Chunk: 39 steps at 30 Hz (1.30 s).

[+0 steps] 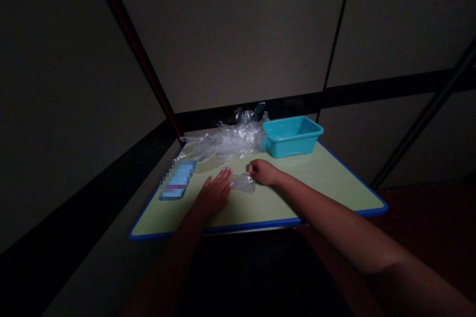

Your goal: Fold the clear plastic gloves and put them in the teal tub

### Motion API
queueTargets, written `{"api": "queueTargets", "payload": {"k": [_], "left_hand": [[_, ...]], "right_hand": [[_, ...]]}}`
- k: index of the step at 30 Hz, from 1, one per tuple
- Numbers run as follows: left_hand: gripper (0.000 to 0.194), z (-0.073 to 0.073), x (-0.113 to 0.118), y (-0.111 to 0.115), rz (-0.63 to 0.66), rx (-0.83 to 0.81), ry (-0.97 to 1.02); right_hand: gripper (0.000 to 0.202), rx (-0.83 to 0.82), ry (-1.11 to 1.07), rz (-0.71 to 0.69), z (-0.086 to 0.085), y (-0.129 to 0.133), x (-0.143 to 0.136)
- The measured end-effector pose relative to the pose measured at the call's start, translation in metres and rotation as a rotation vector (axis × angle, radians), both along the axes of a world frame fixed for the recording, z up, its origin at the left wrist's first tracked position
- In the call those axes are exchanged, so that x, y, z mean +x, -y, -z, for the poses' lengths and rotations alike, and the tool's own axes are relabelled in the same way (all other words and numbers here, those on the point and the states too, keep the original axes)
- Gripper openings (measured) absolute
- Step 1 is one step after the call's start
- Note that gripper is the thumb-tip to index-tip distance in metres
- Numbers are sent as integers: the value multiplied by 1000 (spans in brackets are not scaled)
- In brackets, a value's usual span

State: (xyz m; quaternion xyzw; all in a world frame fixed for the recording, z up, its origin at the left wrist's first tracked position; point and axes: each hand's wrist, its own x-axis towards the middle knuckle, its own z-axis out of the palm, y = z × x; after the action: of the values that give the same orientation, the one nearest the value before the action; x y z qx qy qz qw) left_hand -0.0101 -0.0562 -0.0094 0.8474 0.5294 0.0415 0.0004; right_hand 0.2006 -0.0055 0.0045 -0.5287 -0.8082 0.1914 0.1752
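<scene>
A small clear plastic bag (244,184) lies flat on the table between my hands. My left hand (216,190) rests on the bag's left part, palm down with fingers stretched out. At the bag's upper right edge, my right hand (262,172) is closed, thumb and fingers pinched together on the bag. Behind both hands spreads a loose heap of clear plastic bags (234,139), crumpled and shiny.
A turquoise plastic basin (293,144) stands at the back right of the table (316,185), which has a blue edge. A pixelated phone-like object (178,181) lies at the left edge. Wall panels rise behind and to the left.
</scene>
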Motion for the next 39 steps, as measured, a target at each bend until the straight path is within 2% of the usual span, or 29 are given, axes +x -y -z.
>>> {"api": "queueTargets", "payload": {"k": [7,16,19,21,24,27,33,39], "left_hand": [[53,-1,1,1,-25,-17,19],[51,0,1,0,24,-5,-16],[51,3,0,-1,6,4,-12],[51,4,0,-1,8,12,-9],[51,5,-1,-1,10,27,0],[51,5,0,0,-3,37,22],[50,3,1,1,14,28,53],[49,6,-2,-2,48,8,82]], "right_hand": [[12,-18,90,-25,-10,6,6],[8,32,159,-44,-8,9,4],[21,141,129,-73,-9,15,5],[36,205,91,-172,-9,20,4],[53,127,112,-373,-7,29,-1],[61,20,168,-475,-5,37,-7],[65,5,191,-481,-3,43,-13],[69,57,77,-482,-8,36,-4]]}}
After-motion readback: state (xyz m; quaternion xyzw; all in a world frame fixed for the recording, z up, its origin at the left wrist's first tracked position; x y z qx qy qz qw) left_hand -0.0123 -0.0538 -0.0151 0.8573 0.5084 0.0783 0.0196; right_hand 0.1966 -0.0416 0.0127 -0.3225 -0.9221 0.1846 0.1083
